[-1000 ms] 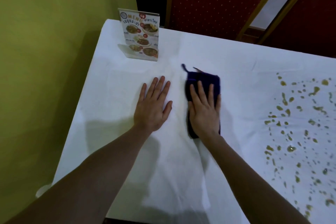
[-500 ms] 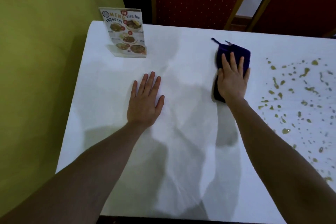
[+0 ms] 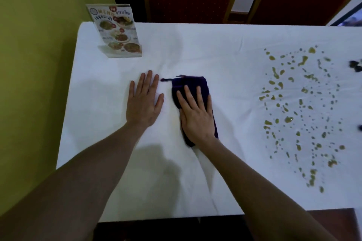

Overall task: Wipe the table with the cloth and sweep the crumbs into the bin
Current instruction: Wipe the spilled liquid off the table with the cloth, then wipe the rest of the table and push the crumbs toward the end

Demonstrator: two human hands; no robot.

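our right hand (image 3: 196,116) lies flat, fingers spread, pressing the dark cloth (image 3: 193,88) onto the table (image 3: 225,60). our left hand (image 3: 144,101) rests open and flat just beside it. yellowish crumbs (image 3: 293,107) scatter well to the right; a menu card (image 3: 117,30) stands at the far left corner.

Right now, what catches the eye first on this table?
The spatter of yellowish spots across the right side of the white table. Near the middle, the right hand presses flat on a dark cloth, with the left hand flat beside it. A menu stand sits at the far left corner.
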